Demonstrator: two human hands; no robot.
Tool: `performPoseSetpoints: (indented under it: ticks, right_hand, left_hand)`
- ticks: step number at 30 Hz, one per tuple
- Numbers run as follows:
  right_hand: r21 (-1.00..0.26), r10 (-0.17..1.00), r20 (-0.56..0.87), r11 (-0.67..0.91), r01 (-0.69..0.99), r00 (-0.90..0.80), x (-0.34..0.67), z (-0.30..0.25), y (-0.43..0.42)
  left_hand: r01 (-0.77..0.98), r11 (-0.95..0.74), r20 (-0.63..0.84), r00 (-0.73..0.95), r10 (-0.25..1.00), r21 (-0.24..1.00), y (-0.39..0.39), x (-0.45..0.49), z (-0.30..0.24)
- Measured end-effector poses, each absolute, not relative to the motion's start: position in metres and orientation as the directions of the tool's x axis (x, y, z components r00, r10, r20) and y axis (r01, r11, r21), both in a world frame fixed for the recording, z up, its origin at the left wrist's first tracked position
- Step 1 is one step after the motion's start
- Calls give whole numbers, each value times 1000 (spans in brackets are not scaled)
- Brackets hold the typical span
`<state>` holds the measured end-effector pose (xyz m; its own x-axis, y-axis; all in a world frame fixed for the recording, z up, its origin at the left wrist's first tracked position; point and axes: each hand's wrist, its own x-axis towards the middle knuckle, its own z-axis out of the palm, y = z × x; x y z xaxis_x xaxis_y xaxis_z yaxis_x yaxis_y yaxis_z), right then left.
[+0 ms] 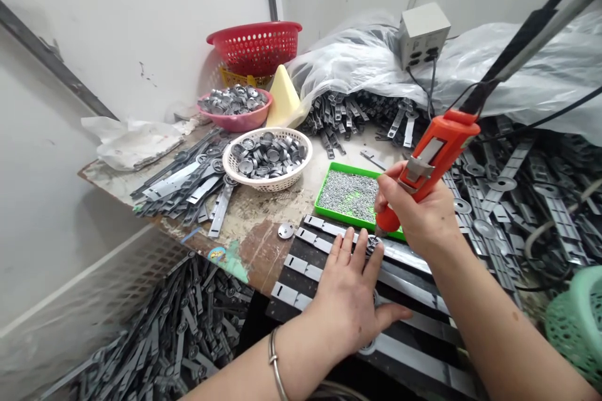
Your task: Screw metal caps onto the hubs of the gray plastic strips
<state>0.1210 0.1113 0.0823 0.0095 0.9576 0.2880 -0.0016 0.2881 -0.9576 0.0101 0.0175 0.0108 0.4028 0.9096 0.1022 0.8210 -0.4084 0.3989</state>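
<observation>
My right hand (421, 210) is wrapped round an orange electric screwdriver (439, 144), tilted with its tip down on a round part (374, 243) of a long grey plastic strip. Spread flat, my left hand (350, 288) presses on the strips beside that round part, fingertips close to the tip. Several grey strips (303, 267) lie side by side on a black fixture board (294, 282). Just behind the board, a green tray (324, 197) holds many small screws (350, 191). A loose round cap (285, 230) lies left of the board.
A white basket (268, 185) and a pink bowl (235, 122) hold round caps. Strips are piled at the table's left (188, 182), on the right (512, 194) and below the left edge (183, 332). A grey power box (424, 34) stands behind, near plastic sheeting (348, 56). A green basket (576, 310) is at far right.
</observation>
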Motion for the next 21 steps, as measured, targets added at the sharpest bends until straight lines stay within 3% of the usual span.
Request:
performPoseSetpoints:
  ticks: [21]
  right_hand:
    - [-948, 948, 319, 318, 23, 15, 123, 79, 105]
  left_hand:
    - [850, -402, 52, 410, 911, 342, 18, 12, 19]
